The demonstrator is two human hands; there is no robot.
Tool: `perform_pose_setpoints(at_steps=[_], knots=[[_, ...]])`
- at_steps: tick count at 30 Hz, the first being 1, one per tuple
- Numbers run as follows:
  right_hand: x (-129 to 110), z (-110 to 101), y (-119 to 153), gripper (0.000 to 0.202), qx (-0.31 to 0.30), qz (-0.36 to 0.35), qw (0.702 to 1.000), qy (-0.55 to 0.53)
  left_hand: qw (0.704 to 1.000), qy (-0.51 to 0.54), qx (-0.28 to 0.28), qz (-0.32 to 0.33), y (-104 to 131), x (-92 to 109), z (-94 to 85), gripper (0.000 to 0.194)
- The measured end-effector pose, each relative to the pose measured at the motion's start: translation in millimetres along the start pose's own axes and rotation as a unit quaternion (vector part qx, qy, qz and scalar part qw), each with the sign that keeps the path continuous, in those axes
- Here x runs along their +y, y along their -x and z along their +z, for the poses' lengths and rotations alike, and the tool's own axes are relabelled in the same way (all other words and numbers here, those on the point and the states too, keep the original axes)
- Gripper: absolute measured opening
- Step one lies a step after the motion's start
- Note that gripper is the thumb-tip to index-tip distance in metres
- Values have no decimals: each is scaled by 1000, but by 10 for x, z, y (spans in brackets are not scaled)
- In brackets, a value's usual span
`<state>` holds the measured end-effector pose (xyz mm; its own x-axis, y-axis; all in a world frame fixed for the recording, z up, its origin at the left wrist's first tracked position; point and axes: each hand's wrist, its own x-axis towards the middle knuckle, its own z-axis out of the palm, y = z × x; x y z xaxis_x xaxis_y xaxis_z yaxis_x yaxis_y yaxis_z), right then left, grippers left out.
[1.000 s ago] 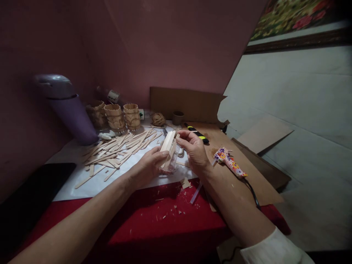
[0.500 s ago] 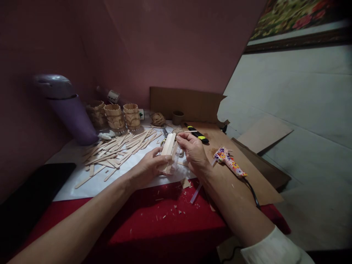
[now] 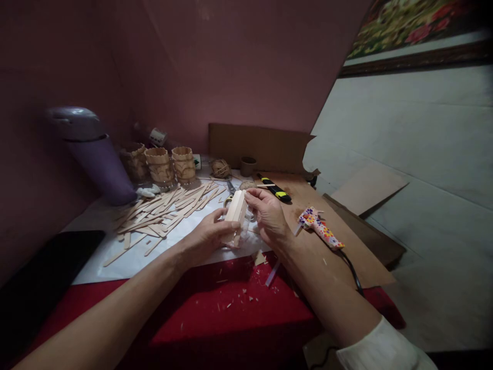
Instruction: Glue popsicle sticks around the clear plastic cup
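Note:
My left hand point(image 3: 210, 234) is wrapped round a clear cup point(image 3: 234, 237) with pale wooden sticks point(image 3: 235, 208) standing side by side along its wall. My right hand point(image 3: 265, 210) pinches the upper end of a stick at the cup's right side. Partly hidden behind the cup are scissors point(image 3: 230, 188). To the left, many loose wooden sticks point(image 3: 162, 216) lie heaped on white paper point(image 3: 90, 267). A floral glue gun point(image 3: 321, 227) rests on a brown board point(image 3: 362, 264), right of my right hand.
Stick-covered cups point(image 3: 184, 164), a purple bottle point(image 3: 102, 162) and twine point(image 3: 221, 168) stand behind. A black-and-yellow cutter point(image 3: 275, 188) and small brown pot point(image 3: 248, 165) are at the back. A dark flat object point(image 3: 54, 272) lies left; wood scraps dot the red cloth point(image 3: 192, 318).
The fingers of my right hand have drawn in against the cup's upper edge, and the stick there now lies closer to the others. My left hand keeps its hold.

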<state>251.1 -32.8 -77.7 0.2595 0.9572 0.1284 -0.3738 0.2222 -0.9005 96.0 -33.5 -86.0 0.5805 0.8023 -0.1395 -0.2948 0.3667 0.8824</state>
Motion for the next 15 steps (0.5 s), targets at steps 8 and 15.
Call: perform_pose_setpoints(at_steps=[8,15], knots=[[98,-20,-42,40,16,-81,995,63,999,-6,31,9,-13,-4,-1,63],[52,-89,146,13,-22,-304,898,318,994,65,43,79,-45,47,-83,50]])
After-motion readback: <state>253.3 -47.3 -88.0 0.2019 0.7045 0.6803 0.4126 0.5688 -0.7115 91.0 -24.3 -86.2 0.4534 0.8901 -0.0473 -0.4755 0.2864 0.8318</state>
